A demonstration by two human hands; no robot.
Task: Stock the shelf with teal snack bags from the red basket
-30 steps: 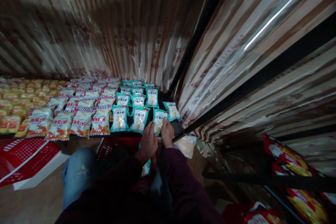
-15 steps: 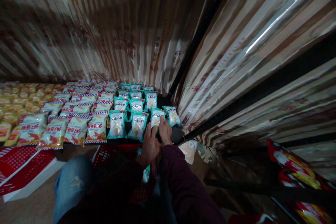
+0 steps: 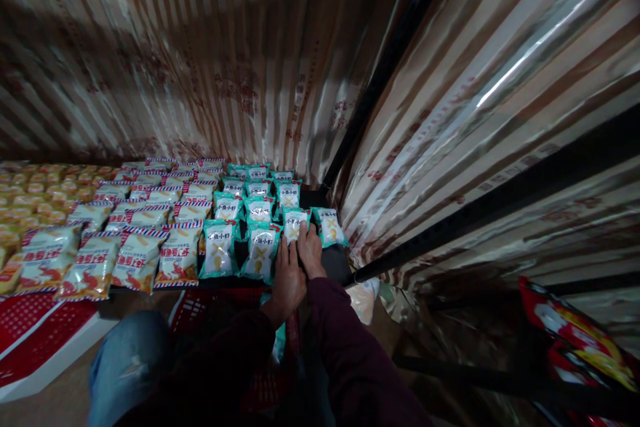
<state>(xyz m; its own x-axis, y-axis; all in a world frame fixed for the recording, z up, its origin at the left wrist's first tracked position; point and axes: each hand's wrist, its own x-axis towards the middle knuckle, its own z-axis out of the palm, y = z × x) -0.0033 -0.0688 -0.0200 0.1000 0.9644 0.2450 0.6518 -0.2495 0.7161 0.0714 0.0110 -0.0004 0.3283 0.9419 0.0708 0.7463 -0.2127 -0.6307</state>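
Observation:
A teal and white snack bag [image 3: 295, 219] lies at the front of the dark shelf, its lower part covered by my hands. My left hand [image 3: 289, 280] presses its fingers along the bag's lower left edge. On the lower right side of the same bag, my right hand [image 3: 311, 252] has its fingers bent over it, so both hands grip it between them. One matching snack bag [image 3: 261, 250] stands just left of my hands, and another matching bag [image 3: 330, 225] leans at the right. More teal bags [image 3: 260, 209] fill rows behind.
White and orange snack bags [image 3: 179, 253] with striped edges sit in rows to the left, beside small yellow packs [image 3: 30, 193]. Below the shelf are red baskets [image 3: 45, 327]. A black metal post [image 3: 373, 80] and striped sheeting [image 3: 260, 67] enclose the back and right.
My right hand has shifted slightly left and down on the bag, and the bag has moved a little left with it. The camera view has shifted slightly.

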